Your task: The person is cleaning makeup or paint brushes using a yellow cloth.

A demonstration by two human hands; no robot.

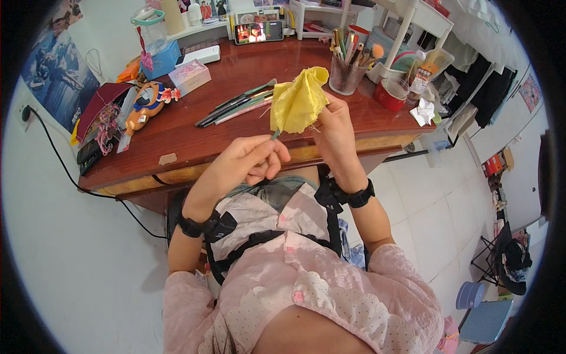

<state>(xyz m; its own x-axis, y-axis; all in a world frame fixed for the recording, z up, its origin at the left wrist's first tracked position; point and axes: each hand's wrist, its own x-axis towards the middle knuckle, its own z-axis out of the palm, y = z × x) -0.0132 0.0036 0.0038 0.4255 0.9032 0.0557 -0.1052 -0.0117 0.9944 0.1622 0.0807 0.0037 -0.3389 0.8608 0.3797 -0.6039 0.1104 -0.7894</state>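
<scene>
A yellow fabric flower (296,105) with frayed edges is held up above the front edge of the desk. My left hand (250,160) pinches its thin green stem (275,135) between thumb and fingers. On the other side my right hand (336,135) is closed at the flower's right edge, gripping the cloth; part of those fingers is hidden behind the petals. Just behind the flower, several slim pens and brushes (233,108) lie on the desktop.
The red-brown desk (194,138) carries a glass of makeup brushes (346,76), a propped phone (259,32) and a pink box (190,78). At the left lies an orange plush toy (144,106). A red tin (390,94) and crumpled white paper (423,111) sit near the right edge. A black cable (59,159) hangs along the left wall.
</scene>
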